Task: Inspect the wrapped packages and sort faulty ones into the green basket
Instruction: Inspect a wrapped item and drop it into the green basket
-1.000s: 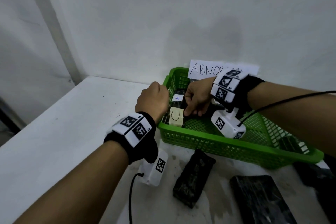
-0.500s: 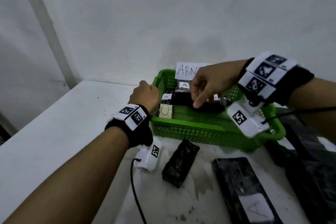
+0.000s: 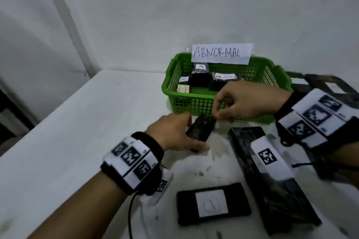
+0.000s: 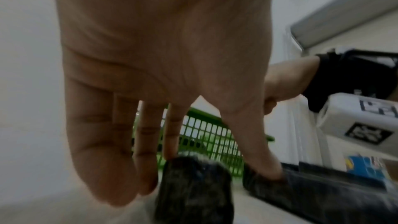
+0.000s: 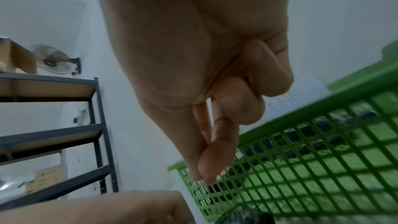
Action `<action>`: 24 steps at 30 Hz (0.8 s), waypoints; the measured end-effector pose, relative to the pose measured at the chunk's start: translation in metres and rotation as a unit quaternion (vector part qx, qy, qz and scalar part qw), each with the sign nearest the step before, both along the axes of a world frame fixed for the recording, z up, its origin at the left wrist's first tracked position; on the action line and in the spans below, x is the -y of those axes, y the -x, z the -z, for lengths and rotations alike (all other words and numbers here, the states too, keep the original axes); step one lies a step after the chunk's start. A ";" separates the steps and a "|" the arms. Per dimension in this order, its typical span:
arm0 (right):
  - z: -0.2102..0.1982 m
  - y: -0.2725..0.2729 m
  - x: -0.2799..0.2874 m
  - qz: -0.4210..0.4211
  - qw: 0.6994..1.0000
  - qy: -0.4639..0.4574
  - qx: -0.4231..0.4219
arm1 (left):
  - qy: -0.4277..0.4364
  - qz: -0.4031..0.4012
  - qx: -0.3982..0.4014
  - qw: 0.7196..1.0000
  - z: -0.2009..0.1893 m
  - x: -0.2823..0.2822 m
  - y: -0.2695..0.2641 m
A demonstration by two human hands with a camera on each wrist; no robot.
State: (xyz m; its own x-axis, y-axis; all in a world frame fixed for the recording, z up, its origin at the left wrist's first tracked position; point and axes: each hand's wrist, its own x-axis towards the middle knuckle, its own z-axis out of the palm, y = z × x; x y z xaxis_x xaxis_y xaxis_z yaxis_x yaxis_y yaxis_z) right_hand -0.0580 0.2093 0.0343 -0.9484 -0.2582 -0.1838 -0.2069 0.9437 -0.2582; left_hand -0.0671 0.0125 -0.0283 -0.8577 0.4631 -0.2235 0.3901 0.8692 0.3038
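Package in play: a small black-wrapped package [image 3: 201, 129] lies on the counter [image 3: 81, 132] just in front of the green basket [image 3: 196, 101], its far end near the basket's front wall, though I can't tell whether they touch.

Long axis: it runs from the person's near left up toward the far right, so its far end points at the basket's front wall and its near end at the left hand.

Left hand: the left hand [image 3: 172, 134] is at the package's near-left side, fingers [image 4: 148, 159] spread and fairly straight, thumb reaching across to the right side. It looks like a hand settling round the package, not yet clamped; the wrist view is blurred, so I can't say whether any finger is firmly on it.

Right hand: the right hand [image 3: 240, 101] hovers over the package's far end, in front of the basket wall, forefinger and thumb drawn together, the other fingers curled into the palm, holding nothing.

Nearer hand: the left, by my reading; it already flanks the package, while the right is just above its far tip.

What the next move turns on: a lift should take it up and forward over the front wall.

Basket contents: several wrapped packages lie inside, under a paper sign [image 3: 221, 53] reading ABNORMAL.

Other packages: a long black package [image 3: 272, 196] lies to the right, and a labelled package [image 3: 213, 203] nearer the person.
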 end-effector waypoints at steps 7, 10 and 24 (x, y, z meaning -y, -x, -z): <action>0.003 -0.033 -0.014 0.026 0.993 0.108 -0.041 | -0.104 0.014 -0.021 0.994 -0.027 0.008 -0.015; 0.003 -0.047 -0.020 -0.004 0.986 0.159 -0.058 | -0.322 -0.023 0.074 0.944 -0.055 0.019 -0.020; 0.005 -0.013 -0.036 0.110 0.785 0.579 -0.191 | -0.590 -0.047 0.031 0.805 -0.063 -0.047 0.023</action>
